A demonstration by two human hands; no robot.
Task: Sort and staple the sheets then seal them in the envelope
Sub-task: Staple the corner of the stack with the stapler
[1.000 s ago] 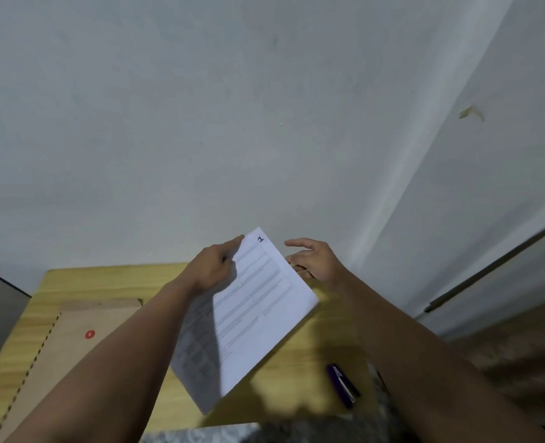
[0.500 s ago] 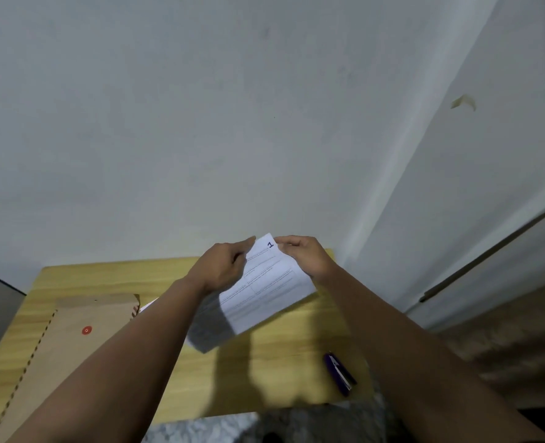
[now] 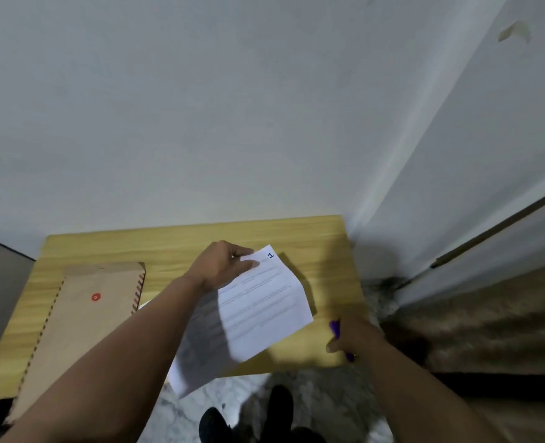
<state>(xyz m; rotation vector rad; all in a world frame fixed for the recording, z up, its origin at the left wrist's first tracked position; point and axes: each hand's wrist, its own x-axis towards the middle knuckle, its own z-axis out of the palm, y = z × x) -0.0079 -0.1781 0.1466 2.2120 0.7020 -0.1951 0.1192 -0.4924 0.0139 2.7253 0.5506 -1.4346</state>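
Two hands, two jobs: my left hand [image 3: 223,266] pinches the sheets [image 3: 258,308] at their top corner, lifted off the table [image 3: 175,247]; my right hand [image 3: 356,335] curls over the purple stapler [image 3: 335,329]. Stapling comes next, I judge; the envelope [image 3: 82,318] lies left.

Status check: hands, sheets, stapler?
Left hand pinching sheets at top corner. Right hand on purple stapler, grip unclear. Envelope flat on table. Nothing blocking.
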